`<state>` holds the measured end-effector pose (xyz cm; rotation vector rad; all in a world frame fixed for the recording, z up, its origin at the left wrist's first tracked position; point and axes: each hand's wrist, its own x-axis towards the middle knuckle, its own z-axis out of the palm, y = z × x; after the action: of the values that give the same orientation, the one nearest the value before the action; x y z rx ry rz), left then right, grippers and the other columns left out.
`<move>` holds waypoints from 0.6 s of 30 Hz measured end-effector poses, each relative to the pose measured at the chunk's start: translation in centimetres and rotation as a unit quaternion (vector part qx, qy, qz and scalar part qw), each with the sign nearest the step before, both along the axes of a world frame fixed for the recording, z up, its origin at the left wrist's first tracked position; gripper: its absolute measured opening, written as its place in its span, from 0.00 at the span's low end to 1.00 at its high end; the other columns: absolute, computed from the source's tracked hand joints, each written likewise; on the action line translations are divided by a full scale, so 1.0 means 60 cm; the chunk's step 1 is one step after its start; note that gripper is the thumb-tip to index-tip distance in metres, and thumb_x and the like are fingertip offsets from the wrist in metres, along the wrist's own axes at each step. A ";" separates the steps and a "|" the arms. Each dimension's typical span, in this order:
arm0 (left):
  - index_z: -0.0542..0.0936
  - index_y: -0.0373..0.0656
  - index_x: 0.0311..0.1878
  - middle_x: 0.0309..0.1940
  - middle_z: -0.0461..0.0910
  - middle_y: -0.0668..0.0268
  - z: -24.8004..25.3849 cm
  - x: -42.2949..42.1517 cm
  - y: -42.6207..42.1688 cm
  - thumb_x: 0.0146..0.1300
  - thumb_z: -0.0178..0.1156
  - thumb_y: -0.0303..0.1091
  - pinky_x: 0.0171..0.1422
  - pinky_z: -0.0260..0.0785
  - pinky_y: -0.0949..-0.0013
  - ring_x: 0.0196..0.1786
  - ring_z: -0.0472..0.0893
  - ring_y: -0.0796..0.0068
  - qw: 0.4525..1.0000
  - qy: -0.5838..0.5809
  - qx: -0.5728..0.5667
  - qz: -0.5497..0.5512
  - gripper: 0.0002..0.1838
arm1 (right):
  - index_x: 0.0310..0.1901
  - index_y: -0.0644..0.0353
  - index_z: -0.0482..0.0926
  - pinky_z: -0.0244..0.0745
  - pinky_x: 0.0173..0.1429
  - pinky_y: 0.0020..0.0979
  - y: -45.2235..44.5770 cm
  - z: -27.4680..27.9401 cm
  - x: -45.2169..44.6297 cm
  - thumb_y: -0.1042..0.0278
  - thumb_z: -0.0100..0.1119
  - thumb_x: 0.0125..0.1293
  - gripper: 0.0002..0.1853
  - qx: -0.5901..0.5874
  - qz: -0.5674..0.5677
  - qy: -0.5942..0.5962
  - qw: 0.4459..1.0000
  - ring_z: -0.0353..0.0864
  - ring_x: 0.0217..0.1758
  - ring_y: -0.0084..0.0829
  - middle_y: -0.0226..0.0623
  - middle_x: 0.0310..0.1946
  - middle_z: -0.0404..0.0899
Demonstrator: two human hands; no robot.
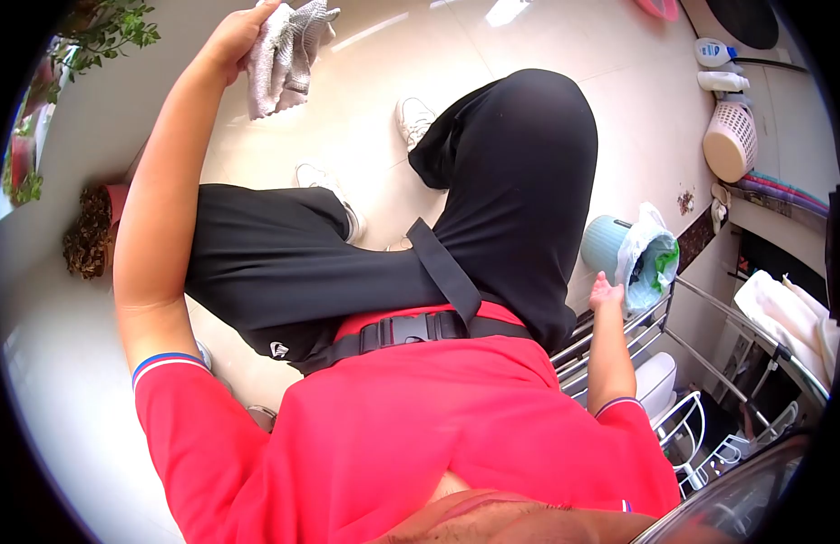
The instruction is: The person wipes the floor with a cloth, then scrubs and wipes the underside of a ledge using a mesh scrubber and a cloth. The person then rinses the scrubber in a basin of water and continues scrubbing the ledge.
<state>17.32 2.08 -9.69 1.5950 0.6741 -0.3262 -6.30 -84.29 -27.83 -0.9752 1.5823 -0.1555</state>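
Observation:
My left hand (235, 41), at the top left, is closed on a grey cleaning cloth (288, 59). The cloth hangs bunched, its scalloped edge towards the floor. Lower on the right side, my right hand (606, 292) has its fingers apart and holds nothing that I can see. It is close beside a light blue trash bin (604, 241) lined with a whitish plastic bag (645, 238). Something green lies inside the bag. Whether that hand touches the bin I cannot tell.
Glossy tiles (365, 109) cover the floor. At the right are a metal rack (710, 299), white towels (787, 317), a pale laundry basket (731, 143) and bottles (723, 82). Potted plants (93, 231) stand at the left by a white wall. Dark specks (685, 201) mark the floor beyond the bin.

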 end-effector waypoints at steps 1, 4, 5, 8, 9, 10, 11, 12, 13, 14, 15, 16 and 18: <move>0.82 0.38 0.47 0.36 0.85 0.66 -0.006 -0.003 0.005 0.72 0.57 0.56 0.43 0.76 0.72 0.35 0.82 0.77 1.000 -0.006 -0.004 0.007 0.25 | 0.60 0.66 0.72 0.81 0.40 0.27 0.000 -0.023 -0.001 0.37 0.30 0.79 0.36 0.014 0.034 0.011 0.999 0.85 0.42 0.33 0.41 0.46 0.82; 0.82 0.39 0.46 0.35 0.85 0.66 -0.009 -0.012 0.012 0.72 0.56 0.57 0.43 0.76 0.71 0.35 0.82 0.78 1.000 0.008 0.006 -0.002 0.26 | 0.59 0.67 0.73 0.78 0.40 0.26 0.153 0.021 0.062 0.45 0.40 0.79 0.29 0.016 0.185 -0.045 0.982 0.82 0.38 0.30 0.36 0.44 0.82; 0.82 0.39 0.46 0.34 0.85 0.66 -0.011 -0.018 0.015 0.72 0.56 0.58 0.42 0.76 0.71 0.35 0.82 0.78 1.000 0.015 0.012 -0.011 0.27 | 0.59 0.67 0.73 0.78 0.39 0.26 0.184 0.023 0.076 0.48 0.43 0.79 0.27 0.018 0.244 -0.066 0.967 0.82 0.38 0.30 0.37 0.45 0.82; 0.82 0.39 0.46 0.32 0.84 0.67 -0.029 -0.020 0.028 0.72 0.55 0.60 0.34 0.74 0.73 0.29 0.81 0.79 0.996 0.028 0.078 -0.030 0.28 | 0.58 0.66 0.76 0.80 0.46 0.29 0.266 0.032 0.123 0.58 0.52 0.76 0.20 0.138 0.410 -0.097 0.896 0.83 0.45 0.30 0.38 0.47 0.82; 0.82 0.40 0.45 0.30 0.83 0.68 -0.031 -0.024 0.023 0.72 0.54 0.60 0.31 0.72 0.74 0.27 0.80 0.80 0.994 0.022 0.101 -0.029 0.28 | 0.58 0.65 0.77 0.80 0.49 0.30 0.318 0.071 0.140 0.60 0.54 0.75 0.18 0.165 0.415 -0.104 0.889 0.83 0.47 0.29 0.39 0.47 0.82; 0.82 0.40 0.45 0.31 0.83 0.66 -0.037 -0.028 0.025 0.72 0.54 0.60 0.33 0.73 0.72 0.29 0.81 0.78 0.992 0.025 0.116 -0.036 0.28 | 0.58 0.65 0.77 0.80 0.49 0.30 0.352 0.095 0.164 0.60 0.54 0.75 0.18 0.179 0.431 -0.105 0.878 0.83 0.47 0.29 0.38 0.47 0.82; 0.83 0.39 0.45 0.32 0.84 0.64 -0.043 -0.034 0.030 0.72 0.54 0.61 0.34 0.73 0.70 0.30 0.82 0.75 0.990 0.030 0.134 -0.044 0.29 | 0.58 0.65 0.77 0.79 0.50 0.30 0.378 0.112 0.189 0.60 0.54 0.75 0.18 0.186 0.449 -0.103 0.868 0.83 0.47 0.29 0.38 0.47 0.82; 0.83 0.39 0.45 0.33 0.84 0.63 -0.048 -0.036 0.038 0.72 0.53 0.61 0.36 0.74 0.67 0.32 0.82 0.73 0.987 0.034 0.149 -0.051 0.30 | 0.58 0.65 0.77 0.79 0.50 0.30 0.404 0.126 0.220 0.60 0.54 0.75 0.18 0.191 0.468 -0.102 0.857 0.83 0.47 0.29 0.38 0.46 0.83; 0.83 0.38 0.45 0.33 0.84 0.61 -0.053 -0.039 0.045 0.72 0.53 0.61 0.37 0.74 0.65 0.33 0.83 0.71 0.984 0.037 0.164 -0.056 0.30 | 0.58 0.65 0.77 0.79 0.50 0.30 0.426 0.139 0.250 0.61 0.54 0.75 0.18 0.187 0.488 -0.104 0.846 0.83 0.47 0.29 0.38 0.46 0.83; 0.83 0.38 0.45 0.34 0.85 0.59 -0.061 -0.041 0.051 0.71 0.53 0.62 0.39 0.74 0.63 0.35 0.83 0.68 0.981 0.043 0.178 -0.064 0.31 | 0.58 0.65 0.77 0.79 0.51 0.30 0.444 0.144 0.284 0.61 0.54 0.75 0.18 0.180 0.508 -0.103 0.836 0.82 0.47 0.28 0.38 0.46 0.83; 0.84 0.37 0.46 0.35 0.85 0.57 -0.074 -0.042 0.056 0.71 0.52 0.62 0.40 0.75 0.61 0.36 0.84 0.66 0.977 0.050 0.193 -0.070 0.32 | 0.58 0.65 0.77 0.79 0.51 0.30 0.458 0.151 0.312 0.61 0.54 0.75 0.18 0.163 0.530 -0.095 0.827 0.82 0.47 0.28 0.38 0.46 0.83; 0.84 0.36 0.46 0.36 0.85 0.55 -0.090 -0.040 0.062 0.71 0.52 0.62 0.42 0.75 0.59 0.38 0.85 0.64 0.972 0.054 0.214 -0.076 0.32 | 0.58 0.65 0.77 0.78 0.51 0.30 0.474 0.149 0.349 0.61 0.54 0.75 0.18 0.147 0.550 -0.090 0.817 0.82 0.47 0.28 0.37 0.46 0.83; 0.85 0.35 0.46 0.38 0.86 0.52 -0.127 -0.035 0.080 0.71 0.51 0.63 0.45 0.76 0.55 0.41 0.86 0.59 0.957 0.065 0.271 -0.082 0.34 | 0.58 0.65 0.78 0.78 0.52 0.30 0.505 0.140 0.409 0.61 0.54 0.75 0.18 0.108 0.589 -0.067 0.798 0.82 0.47 0.28 0.37 0.46 0.83</move>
<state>15.22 6.85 -17.31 2.1757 0.7757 -0.3910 18.24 -54.00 -19.41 -1.5439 0.6086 0.7940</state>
